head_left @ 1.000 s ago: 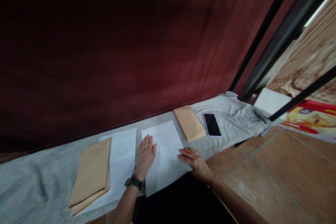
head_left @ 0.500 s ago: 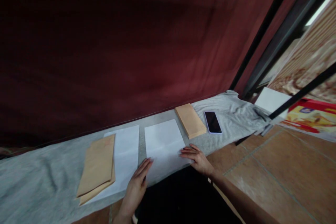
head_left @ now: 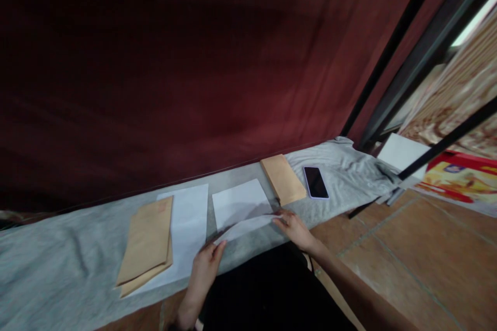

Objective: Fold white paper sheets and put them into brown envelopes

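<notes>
— What are your hands on?
— Your left hand (head_left: 205, 264) and right hand (head_left: 295, 227) each pinch a near corner of the white sheet (head_left: 240, 200). Its near edge is raised off the grey cloth (head_left: 58, 269); the far half lies flat.
— And beyond?
— To the left lie brown envelopes (head_left: 147, 240); to the right, an envelope stack (head_left: 282, 180) and a phone (head_left: 316, 182). You can't see inside the envelopes.

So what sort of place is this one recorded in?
Probably a makeshift paperwork spot indoors: a grey cloth spread along a dark red wall, a tiled floor beside it, and brown envelopes, a white sheet and a phone on the cloth.
</notes>
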Available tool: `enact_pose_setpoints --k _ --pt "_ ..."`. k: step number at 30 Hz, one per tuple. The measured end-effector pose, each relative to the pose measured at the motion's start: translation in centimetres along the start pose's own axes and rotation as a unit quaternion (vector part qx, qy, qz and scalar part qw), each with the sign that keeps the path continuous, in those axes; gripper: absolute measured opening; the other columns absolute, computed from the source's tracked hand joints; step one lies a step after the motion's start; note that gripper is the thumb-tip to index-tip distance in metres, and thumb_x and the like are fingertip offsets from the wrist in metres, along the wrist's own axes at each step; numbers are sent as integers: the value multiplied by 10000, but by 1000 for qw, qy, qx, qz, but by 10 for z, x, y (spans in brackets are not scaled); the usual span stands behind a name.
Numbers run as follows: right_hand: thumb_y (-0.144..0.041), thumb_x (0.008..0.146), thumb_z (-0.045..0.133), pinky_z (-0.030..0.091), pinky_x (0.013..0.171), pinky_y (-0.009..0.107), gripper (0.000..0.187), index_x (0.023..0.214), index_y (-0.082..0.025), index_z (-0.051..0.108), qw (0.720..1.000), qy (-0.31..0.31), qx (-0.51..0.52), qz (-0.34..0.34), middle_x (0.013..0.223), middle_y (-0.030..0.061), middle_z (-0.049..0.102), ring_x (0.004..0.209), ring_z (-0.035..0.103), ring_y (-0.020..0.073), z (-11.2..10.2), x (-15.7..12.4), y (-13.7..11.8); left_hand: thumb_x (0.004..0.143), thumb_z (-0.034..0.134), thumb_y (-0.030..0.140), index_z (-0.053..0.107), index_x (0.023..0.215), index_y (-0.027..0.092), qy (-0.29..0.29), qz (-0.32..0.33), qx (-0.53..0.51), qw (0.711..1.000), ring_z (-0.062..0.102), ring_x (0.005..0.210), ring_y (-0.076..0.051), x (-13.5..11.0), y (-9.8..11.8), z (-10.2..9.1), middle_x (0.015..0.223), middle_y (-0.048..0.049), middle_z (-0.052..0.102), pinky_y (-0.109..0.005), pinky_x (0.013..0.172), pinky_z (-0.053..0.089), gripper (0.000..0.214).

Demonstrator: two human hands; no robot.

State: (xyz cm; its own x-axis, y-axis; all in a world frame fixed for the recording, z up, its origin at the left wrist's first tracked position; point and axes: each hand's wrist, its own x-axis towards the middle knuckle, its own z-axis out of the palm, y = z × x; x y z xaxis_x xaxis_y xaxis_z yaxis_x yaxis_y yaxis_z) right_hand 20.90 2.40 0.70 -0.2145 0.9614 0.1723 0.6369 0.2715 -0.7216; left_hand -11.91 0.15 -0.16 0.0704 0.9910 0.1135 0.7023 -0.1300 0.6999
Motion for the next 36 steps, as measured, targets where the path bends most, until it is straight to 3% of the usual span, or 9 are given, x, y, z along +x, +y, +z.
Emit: enact_pose_setpoints --k 5,9,14,20,23,28,36 --pt "-374 1000 478 492 695 270 243 992 -198 644 995 32 -2 98 854 53 727 792 696 206 22 26 -6 858 487 609 726 908 200 53 -62 -46 996 699 756 -226 20 10 1 826 -49 772 -306 705 542 477" --pt "-347 992 474 450 646 251 192 1008 -206 604 988 56 -41 136 787 34 706 748 692 200 37 39 -7 863 477 620 689 823 198 74 -81 -36 993 626 651 -185 30 12 3 710 -18 713 -274 636 476 474" --pt "-330 992 483 465 682 250 227 1166 -206 556 982 97 -59 148 898 40 730 825 709 197 46 50 -5 898 471 563 643 777 214 98 -102 0 990 601 625 -169 40 14 6 673 -5 680 -258 617 428 407" --pt "-286 1017 455 502 787 280 330 1322 -168 501 970 111 -163 139 1095 104 725 978 704 225 53 61 -8 963 462 442 673 953 197 88 -149 146 974 651 673 -190 56 25 8 819 -71 749 -264 596 357 323" --pt "-290 1037 412 511 816 288 341 1340 -165 508 961 105 -218 133 1156 125 702 1018 691 233 55 68 -12 983 449 435 679 1012 197 71 -176 189 963 680 711 -207 64 33 6 869 -90 766 -271 592 349 332" --pt "-314 1056 376 520 711 284 361 1361 -173 507 945 80 -285 143 1178 129 662 931 696 220 56 79 -16 998 418 452 681 1046 202 58 -208 240 946 704 747 -234 72 43 5 874 -101 772 -290 593 362 366" --pt "-280 1046 406 505 726 289 286 1241 -187 593 932 88 -330 125 1096 114 640 888 649 208 61 87 -19 1011 364 452 673 1075 207 46 -232 288 928 721 770 -249 79 47 12 863 -110 768 -303 614 407 400"
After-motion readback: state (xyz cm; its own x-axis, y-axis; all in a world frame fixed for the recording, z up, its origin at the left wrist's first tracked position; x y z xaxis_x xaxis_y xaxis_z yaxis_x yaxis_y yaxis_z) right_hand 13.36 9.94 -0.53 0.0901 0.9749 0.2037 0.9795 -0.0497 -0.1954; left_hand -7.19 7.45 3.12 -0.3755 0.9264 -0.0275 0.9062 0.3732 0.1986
